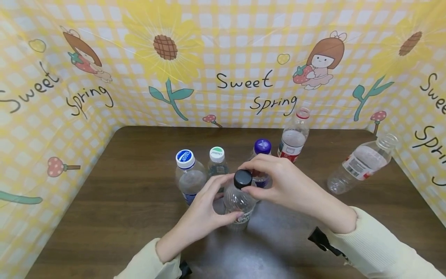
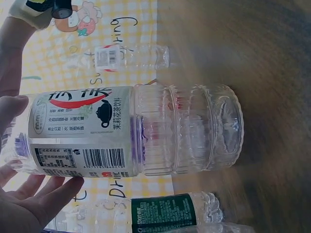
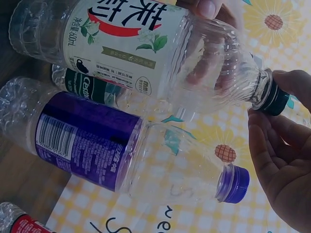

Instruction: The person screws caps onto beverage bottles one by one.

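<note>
A clear ribbed bottle (image 1: 239, 202) with a pale tea label (image 2: 80, 131) stands upright between the two hands. The left hand (image 1: 208, 211) grips it around its upper body, the thumb lying on the near side. On its neck sits a black cap (image 1: 242, 179), which the right hand (image 1: 283, 179) pinches between thumb and fingers. Close behind the right fingers is a bottle with a purple cap (image 1: 262, 146) and purple label (image 3: 87, 141). A bottle with a blue-and-white cap (image 1: 185, 159) and a smaller green-label bottle with a white cap (image 1: 217, 154) stand just beyond the left hand.
Two uncapped bottles stand to the right: a red-label bottle (image 1: 293, 137) near the back, and another clear bottle (image 1: 364, 164) by the right edge. The brown table (image 1: 104, 217) is enclosed by a yellow checked cloth (image 1: 237, 46) at the back and sides.
</note>
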{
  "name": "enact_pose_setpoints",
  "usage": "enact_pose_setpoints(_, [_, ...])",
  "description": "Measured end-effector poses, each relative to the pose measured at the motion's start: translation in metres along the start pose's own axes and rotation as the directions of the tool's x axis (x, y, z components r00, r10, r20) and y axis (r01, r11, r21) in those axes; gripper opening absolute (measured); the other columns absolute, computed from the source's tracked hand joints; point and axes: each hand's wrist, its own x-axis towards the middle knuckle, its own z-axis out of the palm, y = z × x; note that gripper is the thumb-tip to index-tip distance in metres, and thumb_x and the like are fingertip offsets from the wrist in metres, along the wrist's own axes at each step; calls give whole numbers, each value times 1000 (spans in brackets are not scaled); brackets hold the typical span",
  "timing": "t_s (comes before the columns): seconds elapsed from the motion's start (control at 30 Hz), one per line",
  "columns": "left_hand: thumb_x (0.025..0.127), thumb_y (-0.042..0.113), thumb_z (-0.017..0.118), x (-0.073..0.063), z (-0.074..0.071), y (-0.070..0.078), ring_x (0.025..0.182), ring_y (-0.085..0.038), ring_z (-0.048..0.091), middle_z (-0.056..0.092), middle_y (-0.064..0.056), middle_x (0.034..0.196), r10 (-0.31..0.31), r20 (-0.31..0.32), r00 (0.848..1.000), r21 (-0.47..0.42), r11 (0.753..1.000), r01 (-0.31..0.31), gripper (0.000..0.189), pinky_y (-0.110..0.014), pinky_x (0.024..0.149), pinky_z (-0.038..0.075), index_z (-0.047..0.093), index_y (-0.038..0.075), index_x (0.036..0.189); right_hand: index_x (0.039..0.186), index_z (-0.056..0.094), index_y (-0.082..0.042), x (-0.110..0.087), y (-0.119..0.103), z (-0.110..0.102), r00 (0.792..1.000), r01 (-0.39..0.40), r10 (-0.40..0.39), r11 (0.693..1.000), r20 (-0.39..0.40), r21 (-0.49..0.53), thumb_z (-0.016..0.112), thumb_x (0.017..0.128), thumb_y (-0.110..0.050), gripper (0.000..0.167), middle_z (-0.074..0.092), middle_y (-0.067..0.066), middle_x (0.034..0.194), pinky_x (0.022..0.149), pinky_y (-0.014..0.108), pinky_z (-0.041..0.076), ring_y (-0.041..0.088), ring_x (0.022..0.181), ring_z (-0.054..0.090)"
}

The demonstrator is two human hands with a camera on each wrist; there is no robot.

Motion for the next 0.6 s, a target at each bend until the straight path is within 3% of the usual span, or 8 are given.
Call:
enact_pose_setpoints(0.2, [74,15,82,-1,-1,-2,124,-19,51,49,-5,136,-1,-30,1000,17,1000,2,77,-36,96,53,43,14,140,109,68,-9,4,0,3,1000,0,-1,1000,-16,-12,74,82,-10,28,67,0,98,72,24,55,11,84,60])
enact_pose_setpoints(0.6, [77,11,79,-3,3,-1,121,-21,54,50,-6,135,-13,-95,995,64,998,19,76,-40,96,53,40,14,142,113,68,-8,10,-3,7,997,-72,69,996,-46,-56,77,80,-12,34,71,3,99,68,23,55,10,78,62])
